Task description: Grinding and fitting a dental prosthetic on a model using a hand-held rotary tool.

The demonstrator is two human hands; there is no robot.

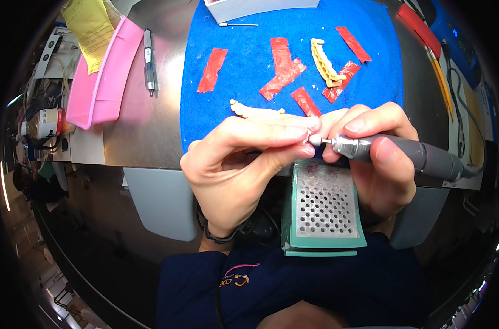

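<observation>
My right hand is wrapped round a dark grey rotary handpiece, its silver nose pointing left. A thin metal shank with a pale rounded bit sticks out of it and meets the fingertips of my left hand. Those fingers are pinched together; whatever they hold is mostly hidden. Just beyond the left knuckles shows a cream dental-arch-like piece, partly covered by the hand. Below the hands is a green box with a perforated metal top.
On the blue towel lie several red strips, a yellowish arch-shaped dental frame and a thin bur. A white box stands at the back. Leftward are a pen and a pink bin. The handpiece's cord runs off right.
</observation>
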